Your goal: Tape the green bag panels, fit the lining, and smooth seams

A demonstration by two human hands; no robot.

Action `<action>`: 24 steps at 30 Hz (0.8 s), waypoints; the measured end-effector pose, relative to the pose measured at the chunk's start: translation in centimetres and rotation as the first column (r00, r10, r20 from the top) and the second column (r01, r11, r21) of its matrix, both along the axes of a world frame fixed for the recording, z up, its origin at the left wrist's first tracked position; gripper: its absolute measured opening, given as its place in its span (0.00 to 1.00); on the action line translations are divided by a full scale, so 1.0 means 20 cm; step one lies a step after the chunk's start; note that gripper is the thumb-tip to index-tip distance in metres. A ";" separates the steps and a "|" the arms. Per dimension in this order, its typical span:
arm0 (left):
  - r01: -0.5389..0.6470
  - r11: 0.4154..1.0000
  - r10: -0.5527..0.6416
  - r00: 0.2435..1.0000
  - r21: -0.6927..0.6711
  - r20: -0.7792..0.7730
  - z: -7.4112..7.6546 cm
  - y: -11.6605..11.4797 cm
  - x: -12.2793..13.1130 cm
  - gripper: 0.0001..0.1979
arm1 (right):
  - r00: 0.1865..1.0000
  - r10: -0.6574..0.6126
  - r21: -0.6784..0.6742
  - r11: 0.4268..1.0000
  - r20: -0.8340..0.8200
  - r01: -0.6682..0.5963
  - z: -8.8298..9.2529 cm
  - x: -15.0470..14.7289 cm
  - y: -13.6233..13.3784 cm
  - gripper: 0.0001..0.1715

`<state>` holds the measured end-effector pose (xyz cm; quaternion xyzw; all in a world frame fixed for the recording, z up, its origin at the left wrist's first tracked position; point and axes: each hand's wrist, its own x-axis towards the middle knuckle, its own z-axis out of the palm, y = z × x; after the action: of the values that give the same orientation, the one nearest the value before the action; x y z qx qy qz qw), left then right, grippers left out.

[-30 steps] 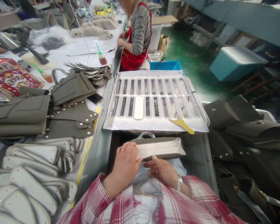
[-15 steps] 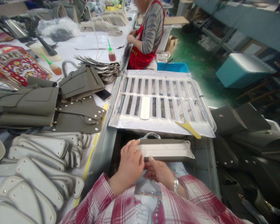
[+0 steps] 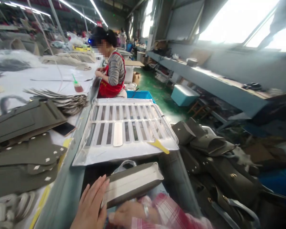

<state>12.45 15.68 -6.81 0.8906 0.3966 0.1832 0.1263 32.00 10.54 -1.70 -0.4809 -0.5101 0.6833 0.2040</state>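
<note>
A long grey leather piece (image 3: 133, 183) with a pale inner face is held tilted just above my lap, its right end raised. My left hand (image 3: 91, 206) lies against its left end with the fingers stretched flat and together. My right hand (image 3: 127, 217) is blurred and sits under the piece's near edge, holding it from below, a watch on the wrist. Just beyond the piece a white slotted tray (image 3: 85, 156) rests over a crate, with one white strip (image 3: 118, 133) in a slot and a yellow spatula (image 3: 160, 145) at its front right corner.
Olive leather panels (image 3: 26, 152) are stacked on the table at left, with a pile of thin cut pieces (image 3: 64, 100) behind. Dark bags (image 3: 216, 159) are heaped at right. A person in a red apron (image 3: 111, 79) works further along the table. A blue bin (image 3: 183, 94) stands on the green floor.
The view has swung upward, so my hands now sit at the bottom edge. The leather piece has tilted, right end up. My left fingers have flattened along its end.
</note>
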 end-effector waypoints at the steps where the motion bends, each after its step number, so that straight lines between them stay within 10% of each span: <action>1: 0.047 0.998 -0.046 0.998 0.034 -0.030 0.01 0.01 0.04 0.33 | 0.998 0.046 -0.015 0.999 -0.036 -0.047 0.05 0.11 -0.03 0.19; 4: 0.188 0.982 -0.190 0.974 -0.026 -0.122 0.07 0.05 0.25 0.32 | 0.994 -0.048 -0.032 0.998 -0.096 0.045 0.13 0.51 -0.09 0.23; 6: 0.255 0.943 -0.300 0.931 -0.213 -0.210 0.11 0.10 0.45 0.32 | 0.935 -0.331 0.072 0.943 0.127 0.324 0.06 0.79 -0.08 0.26; 8: 0.263 0.878 -0.391 0.876 -0.399 -0.284 0.13 0.14 0.63 0.35 | 0.653 -0.529 0.368 0.848 0.542 0.382 -0.07 1.04 -0.02 0.23; 11: 0.282 0.805 -0.475 0.835 -0.522 -0.280 0.07 0.21 0.82 0.41 | 0.404 -0.599 0.499 0.801 0.692 0.332 -0.31 1.30 0.14 0.12; 17: 0.360 0.708 -0.588 0.777 -0.607 -0.224 -0.06 0.30 0.87 0.35 | 0.239 -0.515 0.456 0.851 0.824 0.262 -0.62 1.48 0.43 0.13; 24: 0.254 0.618 -0.536 0.828 -0.744 -0.163 0.17 0.31 0.93 0.50 | 0.236 -0.300 0.221 0.925 0.924 0.308 -0.84 1.44 0.56 0.14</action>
<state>30.98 21.97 -3.42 0.8597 0.2411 -0.1833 0.4113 60.70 21.76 -18.54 -0.8784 -0.4255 0.2173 -0.0086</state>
